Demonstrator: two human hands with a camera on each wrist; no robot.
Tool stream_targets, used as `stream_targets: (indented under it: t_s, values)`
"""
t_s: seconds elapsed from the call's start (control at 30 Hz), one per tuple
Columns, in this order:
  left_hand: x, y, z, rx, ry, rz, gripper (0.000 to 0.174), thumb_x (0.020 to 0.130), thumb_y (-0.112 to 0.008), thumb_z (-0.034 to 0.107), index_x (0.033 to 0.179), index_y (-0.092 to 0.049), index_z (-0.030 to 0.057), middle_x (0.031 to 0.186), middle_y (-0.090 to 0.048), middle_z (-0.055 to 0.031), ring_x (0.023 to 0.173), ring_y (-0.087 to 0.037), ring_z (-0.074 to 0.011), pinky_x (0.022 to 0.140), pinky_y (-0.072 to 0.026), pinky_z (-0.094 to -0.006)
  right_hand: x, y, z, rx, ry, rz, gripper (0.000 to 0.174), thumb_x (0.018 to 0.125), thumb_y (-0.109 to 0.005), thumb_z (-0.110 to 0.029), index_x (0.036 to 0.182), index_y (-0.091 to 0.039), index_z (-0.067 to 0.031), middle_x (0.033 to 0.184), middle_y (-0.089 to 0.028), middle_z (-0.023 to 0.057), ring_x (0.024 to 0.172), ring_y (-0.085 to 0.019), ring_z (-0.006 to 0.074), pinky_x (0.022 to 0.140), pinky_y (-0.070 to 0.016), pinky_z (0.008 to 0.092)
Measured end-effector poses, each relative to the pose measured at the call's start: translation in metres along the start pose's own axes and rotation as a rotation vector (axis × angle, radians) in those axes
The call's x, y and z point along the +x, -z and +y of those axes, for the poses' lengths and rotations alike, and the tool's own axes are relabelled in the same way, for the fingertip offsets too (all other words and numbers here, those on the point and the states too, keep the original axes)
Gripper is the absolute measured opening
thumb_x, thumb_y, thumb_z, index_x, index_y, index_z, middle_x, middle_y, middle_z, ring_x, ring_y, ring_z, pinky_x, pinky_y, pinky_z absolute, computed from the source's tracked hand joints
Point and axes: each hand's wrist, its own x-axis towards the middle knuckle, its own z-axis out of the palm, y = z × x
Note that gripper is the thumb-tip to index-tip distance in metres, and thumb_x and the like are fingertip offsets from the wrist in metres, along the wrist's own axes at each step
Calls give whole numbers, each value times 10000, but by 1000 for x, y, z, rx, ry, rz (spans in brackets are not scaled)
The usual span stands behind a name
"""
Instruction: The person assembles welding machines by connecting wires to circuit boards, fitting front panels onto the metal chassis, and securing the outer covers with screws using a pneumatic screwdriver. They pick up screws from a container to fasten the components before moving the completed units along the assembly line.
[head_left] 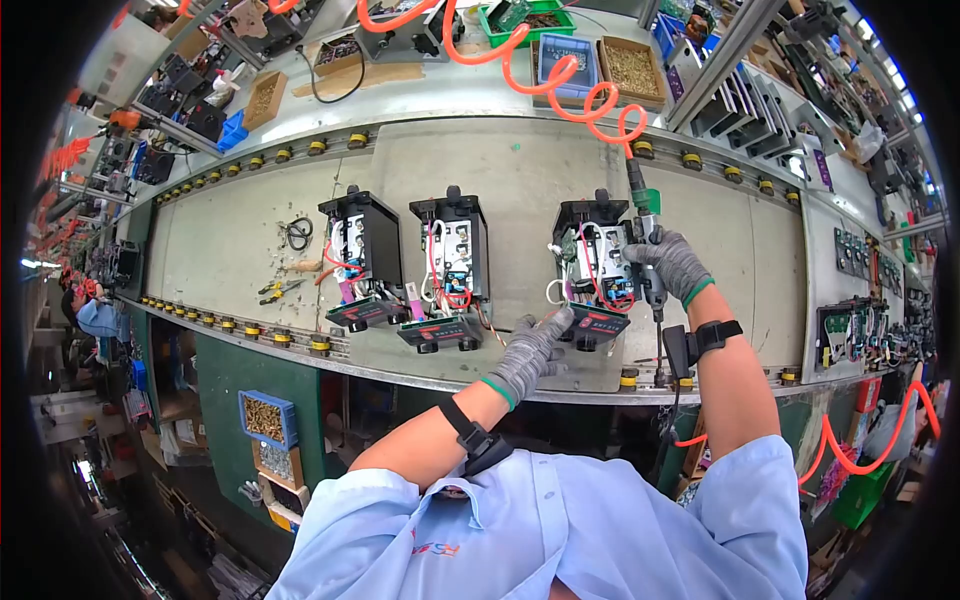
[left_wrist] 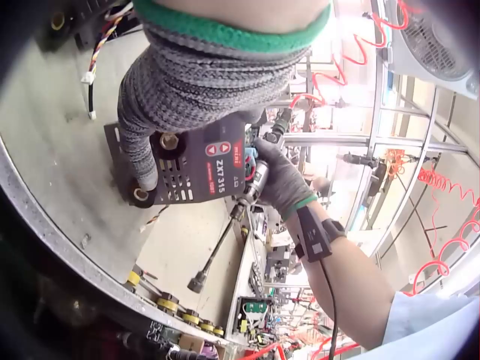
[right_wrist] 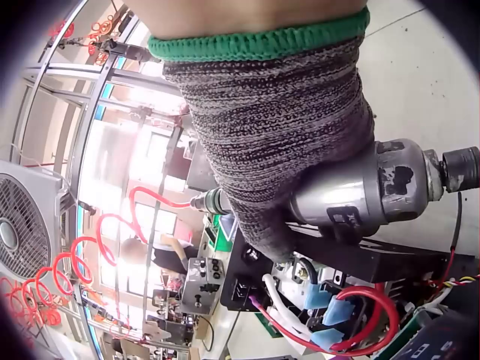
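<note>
My gloved left hand [head_left: 527,360] grips the left side of a black front panel [head_left: 600,322] marked ZX7 315, one digit lying across its face by a round brass connector [left_wrist: 141,194]. The panel belongs to an open-sided inverter welder [head_left: 600,255] with red and white wires inside. My gloved right hand [head_left: 675,265] holds a silver air screwdriver [right_wrist: 341,199] alongside the welder's right side. Its long shaft points toward my body, ending in a socket tip [left_wrist: 196,283] apart from the panel. Two similar open welders, one in the middle [head_left: 455,255] and another at left [head_left: 365,250], stand alongside.
An orange coiled air hose [head_left: 565,75] runs to the screwdriver from above. Roller rails [head_left: 240,328] border the bench. Left of the welders lie yellow-handled pliers [head_left: 280,290] and a black cable coil [head_left: 298,233]. Parts boxes [head_left: 632,70] line the back shelf.
</note>
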Motion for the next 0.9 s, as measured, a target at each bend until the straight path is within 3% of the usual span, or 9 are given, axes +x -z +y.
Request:
stream_targets:
  t_s: [0.17, 0.2, 0.37, 0.43, 0.57, 0.6, 0.63, 0.73, 0.9]
  values:
    - [17, 21, -16, -121, -119, 47, 711, 872, -783, 530, 1316, -490, 58, 1218, -608, -167, 1097, -604, -319, 902, -551, -450, -6, -12, 1, 118, -60, -9, 213, 800, -822, -99, 969, -704, -42, 811, -690, 33, 659, -641, 150, 610, -560, 337]
    - [15, 26, -20, -135, -140, 43, 759, 864, -788, 535, 1357, -473, 51, 1321, -568, -200, 1130, -593, -335, 930, -543, -467, -2, -14, 7, 121, -40, 5, 206, 801, -817, -102, 959, -703, -37, 805, -686, 31, 654, -638, 147, 603, -558, 336]
    - [1, 7, -16, -85, -72, 86, 916, 818, -801, 600, 1443, -419, 50, 1364, -507, -194, 1133, -575, -345, 955, -528, -488, 3, -25, 10, 103, -41, -10, 223, 792, -826, -125, 963, -711, -39, 790, -681, 31, 663, -632, 145, 624, -552, 337]
    - [8, -3, -2, 82, -126, 131, 917, 797, -791, 646, 1421, -446, 70, 1286, -534, -153, 1076, -578, -322, 925, -534, -474, 12, -32, 16, 40, 10, 14, 250, 786, -838, -155, 970, -715, -40, 778, -680, 34, 660, -634, 150, 631, -551, 337]
    - [25, -3, 12, 108, -69, 241, 671, 777, -797, 655, 1158, -606, 136, 1049, -607, -65, 898, -606, -213, 796, -557, -453, 24, -53, 18, -33, -8, 14, 281, 785, -844, -205, 988, -727, -49, 808, -716, 56, 677, -657, 157, 669, -557, 328]
    - [26, -4, 10, 82, -87, 284, 582, 779, -822, 606, 1073, -623, 145, 931, -621, -30, 750, -605, -155, 686, -568, -391, 22, -56, 18, 1, -14, -2, 303, 782, -847, -227, 1004, -734, -55, 837, -736, 65, 716, -681, 171, 707, -563, 333]
    - [25, -4, 11, 88, -90, 290, 582, 779, -822, 606, 1073, -623, 145, 931, -621, -30, 750, -605, -155, 686, -568, -391, 23, -56, 19, 8, -11, -5, 303, 782, -847, -227, 1004, -734, -55, 837, -736, 65, 716, -681, 171, 707, -563, 333]
    - [6, -6, 11, 139, -217, 245, 485, 802, -851, 485, 1027, -623, 121, 771, -615, 22, 535, -538, -87, 474, -502, -262, 26, -61, 22, -76, 18, 16, 358, 773, -857, -240, 1054, -732, -57, 880, -751, 70, 787, -711, 193, 764, -570, 345]
    - [22, 40, -10, 179, -252, 119, 577, 819, -857, 412, 1215, -570, 104, 812, -612, 2, 573, -556, -94, 496, -521, -279, 14, -64, 17, -63, 21, 36, 365, 770, -871, -244, 1043, -726, -50, 871, -743, 61, 751, -685, 169, 749, -568, 342]
